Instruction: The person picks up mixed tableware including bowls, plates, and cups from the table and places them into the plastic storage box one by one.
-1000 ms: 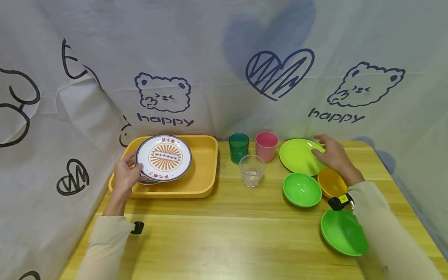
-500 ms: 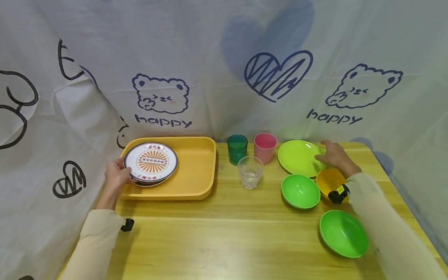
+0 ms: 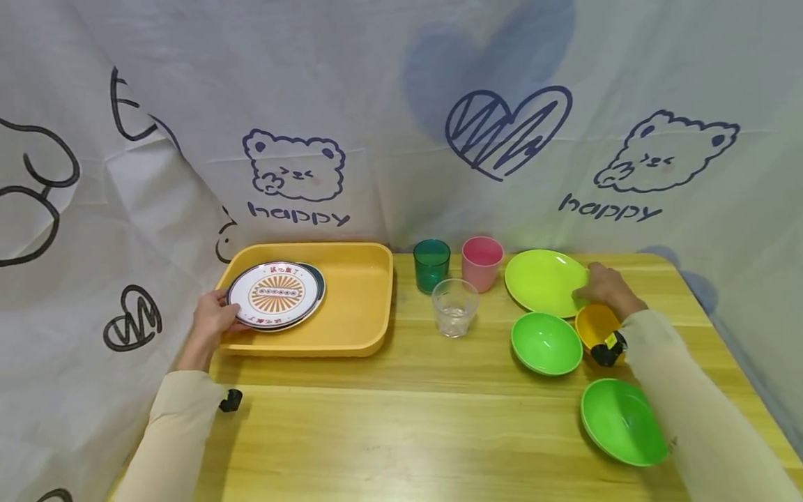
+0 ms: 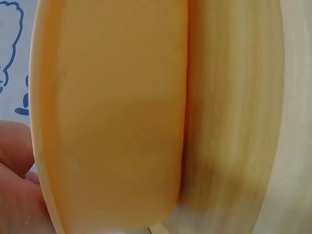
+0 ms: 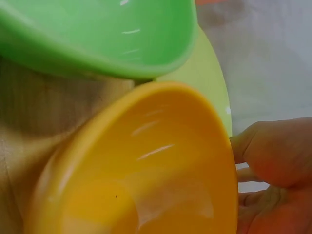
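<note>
My left hand (image 3: 213, 318) holds the near left rim of a white plate (image 3: 276, 294) with an orange ray print. That plate rests on a dark-rimmed plate (image 3: 322, 282), mostly hidden, inside a yellow tray (image 3: 357, 341). In the left wrist view some fingers (image 4: 14, 151) show beside the tray's wall; the plates are out of sight there. At the right edge of a yellow-green plate (image 3: 542, 282), beside an orange bowl (image 3: 594, 322), is my right hand (image 3: 610, 289). In the right wrist view its thumb and fingertips disappear behind the bowl's rim, so their grip is unclear.
A teal cup (image 3: 431, 268), a pink cup (image 3: 482, 265) and a clear cup (image 3: 454, 310) stand between tray and yellow-green plate. One green bowl (image 3: 547, 343) adjoins the orange bowl; another green bowl (image 3: 621, 422) lies nearer, beside the right sleeve. A printed sheet hangs behind.
The left hand has brought the white plate left and down into the tray, onto the dark-rimmed plate. My right hand has come down closer to the yellow-green plate's right rim.
</note>
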The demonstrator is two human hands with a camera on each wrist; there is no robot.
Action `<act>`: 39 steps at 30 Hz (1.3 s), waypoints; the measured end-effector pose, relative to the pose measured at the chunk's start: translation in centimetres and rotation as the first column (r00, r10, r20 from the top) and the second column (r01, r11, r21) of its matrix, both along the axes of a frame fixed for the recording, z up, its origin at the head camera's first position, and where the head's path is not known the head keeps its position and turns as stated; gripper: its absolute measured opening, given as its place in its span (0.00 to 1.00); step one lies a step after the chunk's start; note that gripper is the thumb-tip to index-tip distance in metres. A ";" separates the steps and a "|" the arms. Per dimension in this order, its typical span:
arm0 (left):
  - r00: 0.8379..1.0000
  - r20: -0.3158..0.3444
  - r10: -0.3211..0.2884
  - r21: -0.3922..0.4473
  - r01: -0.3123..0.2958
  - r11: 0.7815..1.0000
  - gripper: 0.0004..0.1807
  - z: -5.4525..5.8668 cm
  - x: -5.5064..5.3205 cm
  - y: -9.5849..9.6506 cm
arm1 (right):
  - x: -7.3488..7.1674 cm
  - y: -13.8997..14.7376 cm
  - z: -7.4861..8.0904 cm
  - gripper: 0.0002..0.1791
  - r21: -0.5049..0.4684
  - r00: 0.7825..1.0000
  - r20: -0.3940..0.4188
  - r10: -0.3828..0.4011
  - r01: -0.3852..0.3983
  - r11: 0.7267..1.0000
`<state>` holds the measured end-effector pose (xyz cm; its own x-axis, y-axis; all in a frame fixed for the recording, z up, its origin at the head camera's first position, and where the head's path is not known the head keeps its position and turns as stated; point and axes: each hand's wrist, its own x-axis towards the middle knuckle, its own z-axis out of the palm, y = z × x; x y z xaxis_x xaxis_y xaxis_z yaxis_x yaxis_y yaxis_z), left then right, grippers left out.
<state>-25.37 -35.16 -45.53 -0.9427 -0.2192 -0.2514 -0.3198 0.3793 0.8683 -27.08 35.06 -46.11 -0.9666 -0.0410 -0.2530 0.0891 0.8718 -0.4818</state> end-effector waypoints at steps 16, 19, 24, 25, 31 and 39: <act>0.993 0.026 -0.119 -0.339 0.121 0.933 0.21 0.1 0.2 0.9 | 0.6 0.4 0.4 0.32 0.001 0.997 -0.066 -0.046 0.046 0.999; 0.991 0.011 -0.133 -0.373 0.127 0.919 0.20 -0.1 -0.1 1.0 | 0.6 0.5 0.6 0.34 -0.063 0.991 -0.095 -0.091 0.086 0.994; 0.984 -0.018 -0.176 -0.440 0.150 0.885 0.20 0.0 -0.3 0.9 | 0.3 0.5 1.2 0.36 -0.214 0.978 -0.112 -0.176 0.149 0.965; 0.981 -0.016 -0.192 -0.455 0.163 0.876 0.20 0.0 -0.3 1.0 | 0.5 0.5 1.5 0.36 -0.233 0.975 -0.117 -0.187 0.157 0.960; 0.969 0.042 -0.243 -0.474 0.234 0.849 0.21 -0.1 -0.1 0.9 | 2.1 0.3 2.8 0.36 -0.254 0.949 -0.203 -0.240 0.186 0.949; 0.956 0.068 -0.284 -0.458 0.283 0.843 0.27 0.5 0.4 1.2 | 4.6 0.7 3.9 0.34 -0.314 0.894 -0.296 -0.337 0.242 0.918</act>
